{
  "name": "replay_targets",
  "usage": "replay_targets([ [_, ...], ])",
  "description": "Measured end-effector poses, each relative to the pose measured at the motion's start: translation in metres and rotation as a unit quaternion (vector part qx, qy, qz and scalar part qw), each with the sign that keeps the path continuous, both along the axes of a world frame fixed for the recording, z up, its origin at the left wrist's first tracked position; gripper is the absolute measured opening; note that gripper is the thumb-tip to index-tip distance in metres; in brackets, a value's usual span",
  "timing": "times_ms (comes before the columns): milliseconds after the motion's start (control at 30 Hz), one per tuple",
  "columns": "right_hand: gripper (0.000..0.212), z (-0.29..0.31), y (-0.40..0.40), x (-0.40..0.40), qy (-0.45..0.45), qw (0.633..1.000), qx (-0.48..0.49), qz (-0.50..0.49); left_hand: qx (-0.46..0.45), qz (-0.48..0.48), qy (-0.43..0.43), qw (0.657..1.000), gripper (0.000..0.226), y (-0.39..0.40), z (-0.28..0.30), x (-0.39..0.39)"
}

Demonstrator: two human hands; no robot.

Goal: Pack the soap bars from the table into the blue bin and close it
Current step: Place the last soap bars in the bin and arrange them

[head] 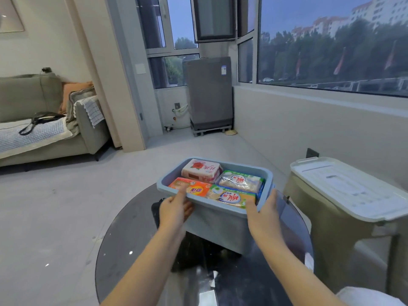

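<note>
Daylight from wide windows is falling across a pale tiled floor, with a grey sofa (42, 111) sitting at the far left and a grey washing machine (209, 93) standing in the far corner. Near the viewer, a round dark glass table (123, 244) is carrying the blue bin (218, 226), which is tilting slightly, its left end looking raised. The bin is standing open, with no lid on it.

Four wrapped soap bars are lying inside, filling the bin nearly to its rim. A pink-and-white bar (202, 170) is occupying the far left, a green-and-white bar (240, 181) the far right, an orange bar (189, 187) the near left, and a yellow-and-green bar (231, 196) the near right. All four are touching their neighbours.

The left hand (175, 209) is gripping the bin's near left rim, its thumb lying over the edge and touching the orange bar. The right hand (263, 214) is clasping the near right corner of the rim, with the fingers curling down over the outside wall. Both forearms are reaching in from the near edge of the view.

To the right of the table, well apart from the bin, a beige storage box (331, 228) is standing under a white lid (351, 186).
</note>
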State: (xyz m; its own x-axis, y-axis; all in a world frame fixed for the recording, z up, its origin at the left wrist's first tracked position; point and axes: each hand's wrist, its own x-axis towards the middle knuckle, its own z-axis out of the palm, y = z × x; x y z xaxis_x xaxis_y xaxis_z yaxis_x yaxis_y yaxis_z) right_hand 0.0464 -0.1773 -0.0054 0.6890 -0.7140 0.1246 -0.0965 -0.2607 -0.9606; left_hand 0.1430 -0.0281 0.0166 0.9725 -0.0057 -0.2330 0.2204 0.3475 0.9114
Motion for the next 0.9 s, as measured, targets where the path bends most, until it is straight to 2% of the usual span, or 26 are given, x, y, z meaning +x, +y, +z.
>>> replay_targets([
  [133, 0.064, 0.0, -0.004, 0.002, -0.035, 0.999, 0.023, 0.026, -0.024, 0.011, 0.042, 0.999, 0.02, 0.019, 0.004, 0.026],
  [233, 0.061, 0.001, -0.016, 0.005, -0.041, 0.997, 0.041, 0.057, -0.049, -0.001, 0.036, 0.998, 0.017, 0.018, 0.0, 0.027],
  [367, 0.042, 0.007, -0.045, 0.02, -0.064, 0.991, 0.069, 0.097, -0.101, 0.003, 0.019, 0.995, 0.01, 0.009, -0.006, 0.013],
  [500, 0.045, 0.006, -0.071, 0.046, -0.079, 0.974, 0.164, 0.136, -0.125, 0.018, -0.011, 0.992, 0.012, 0.003, -0.016, -0.003],
  [667, 0.045, 0.005, -0.087, 0.07, -0.086, 0.96, 0.211, 0.16, -0.15, 0.056, -0.011, 0.987, 0.025, -0.006, -0.015, -0.011],
  [800, 0.044, 0.004, -0.093, 0.075, -0.079, 0.96, 0.209, 0.17, -0.14, 0.065, -0.004, 0.988, 0.021, -0.007, -0.015, -0.013],
  [900, 0.043, 0.007, -0.088, 0.07, -0.059, 0.974, 0.165, 0.145, -0.137, 0.062, 0.003, 0.989, 0.02, -0.007, -0.012, -0.014],
])
